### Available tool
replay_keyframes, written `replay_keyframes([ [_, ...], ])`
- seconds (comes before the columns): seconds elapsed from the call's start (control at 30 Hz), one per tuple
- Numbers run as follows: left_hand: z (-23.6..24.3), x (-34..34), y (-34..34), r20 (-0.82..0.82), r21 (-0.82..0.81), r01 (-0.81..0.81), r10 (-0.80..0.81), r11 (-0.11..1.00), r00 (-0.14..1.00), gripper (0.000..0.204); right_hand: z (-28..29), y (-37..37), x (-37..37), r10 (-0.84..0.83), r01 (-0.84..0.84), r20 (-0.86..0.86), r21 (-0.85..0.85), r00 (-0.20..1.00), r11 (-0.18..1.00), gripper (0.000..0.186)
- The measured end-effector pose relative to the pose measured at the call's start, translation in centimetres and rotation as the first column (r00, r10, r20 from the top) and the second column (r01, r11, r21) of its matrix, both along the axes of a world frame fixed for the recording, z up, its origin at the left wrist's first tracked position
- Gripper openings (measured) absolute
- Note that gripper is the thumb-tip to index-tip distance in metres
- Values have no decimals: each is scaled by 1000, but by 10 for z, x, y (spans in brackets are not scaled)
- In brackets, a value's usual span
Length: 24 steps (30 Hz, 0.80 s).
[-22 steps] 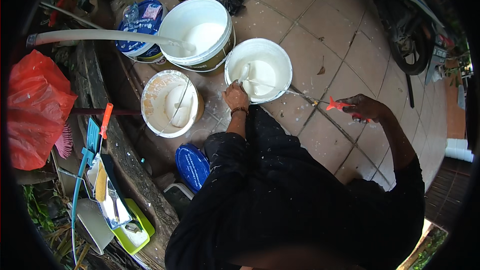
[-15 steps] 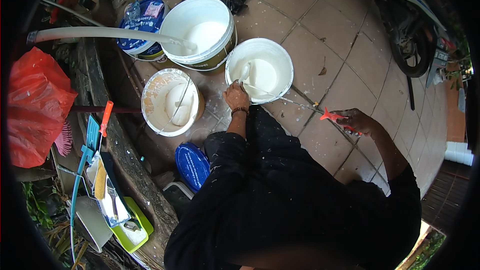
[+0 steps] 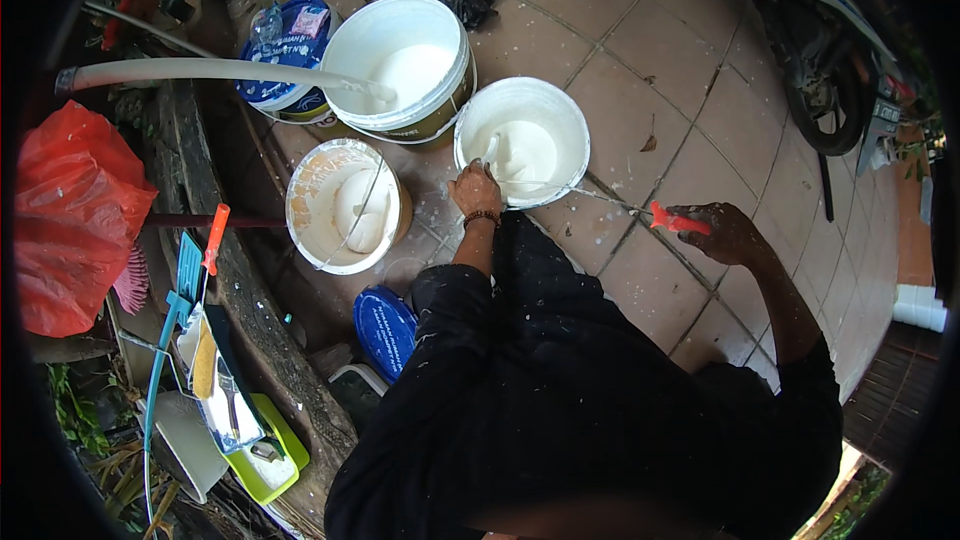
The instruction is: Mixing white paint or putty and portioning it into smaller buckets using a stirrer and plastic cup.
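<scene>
My left hand (image 3: 472,187) is curled at the near rim of a white bucket (image 3: 571,127) with white paint inside. A pale, paint-coated tool (image 3: 491,148) rises from the paint just beyond my fingers; what exactly they hold is unclear. My right hand (image 3: 718,232) grips a bright orange-red handle (image 3: 682,222) to the right of the bucket. A thin metal rod (image 3: 620,202) runs from that handle across the bucket's rim toward my left hand. Left of this bucket stands a stained bucket (image 3: 302,192) with white paint.
A large bucket (image 3: 450,35) holds a pale hose (image 3: 220,72); a blue-lidded bucket (image 3: 275,70) stands behind it. Left are a red plastic sheet (image 3: 75,210), a wooden log (image 3: 200,170) and a green tray (image 3: 280,470). A blue lid (image 3: 385,335) lies below; a motorbike (image 3: 820,100) stands right.
My right hand and the orange-red handle have lowered and turned slightly, shifting a little toward me. My left hand stays at the bucket rim with very little movement.
</scene>
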<state>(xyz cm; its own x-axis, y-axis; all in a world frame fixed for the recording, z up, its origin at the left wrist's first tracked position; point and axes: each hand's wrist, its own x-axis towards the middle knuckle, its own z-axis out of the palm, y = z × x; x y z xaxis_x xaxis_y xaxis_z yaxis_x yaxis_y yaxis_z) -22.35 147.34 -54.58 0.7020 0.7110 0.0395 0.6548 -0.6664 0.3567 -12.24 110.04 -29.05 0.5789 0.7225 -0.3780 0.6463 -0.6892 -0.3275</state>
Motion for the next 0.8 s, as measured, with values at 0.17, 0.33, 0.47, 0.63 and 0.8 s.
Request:
replay_keyframes([
  [0.17,-13,11,17,-163,85,119,-104,989,981,21,31,29,-3,43,-27,174,-98,984,995,42],
  [0.33,-2,31,32,-157,52,154,-144,987,977,20,41,42,5,91,-48,285,-154,954,987,43],
  [0.47,5,37,41,-125,77,188,-177,979,976,20,34,64,11,126,-74,304,-178,944,981,42],
  [0.63,16,33,37,-82,83,172,-165,982,983,17,7,71,38,193,-131,273,-230,943,964,45],
  [0.8,28,26,33,-57,26,117,-115,993,992,18,-17,63,45,170,-125,286,-169,943,978,35],
])
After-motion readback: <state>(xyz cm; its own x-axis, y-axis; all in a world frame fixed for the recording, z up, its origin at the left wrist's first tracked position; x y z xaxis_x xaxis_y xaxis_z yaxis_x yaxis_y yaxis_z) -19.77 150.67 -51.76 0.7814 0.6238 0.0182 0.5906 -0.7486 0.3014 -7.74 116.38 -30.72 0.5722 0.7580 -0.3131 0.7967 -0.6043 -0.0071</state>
